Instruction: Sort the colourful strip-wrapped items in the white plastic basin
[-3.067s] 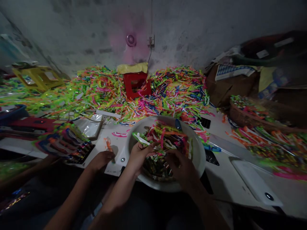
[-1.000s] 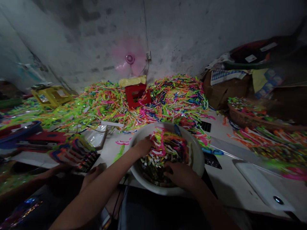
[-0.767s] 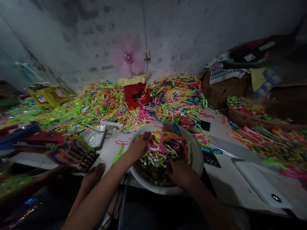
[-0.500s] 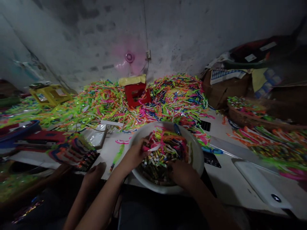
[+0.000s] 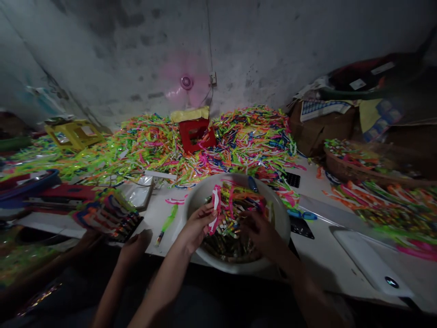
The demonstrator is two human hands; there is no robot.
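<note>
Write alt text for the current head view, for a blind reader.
A person's left hand holds a pink and white strip over a pale basin of colourful pieces, the right hand also over the basin. Behind are a heap of bright strips, a red stool and a pink fan; a coworker's hand is at left.

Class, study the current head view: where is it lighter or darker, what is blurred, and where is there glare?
Head view: dim overall, with the left hand lighter than the right hand; head view: the pink fan smears into a haze except at its centre; head view: a pale sheen shows on the plastic packet.
</note>
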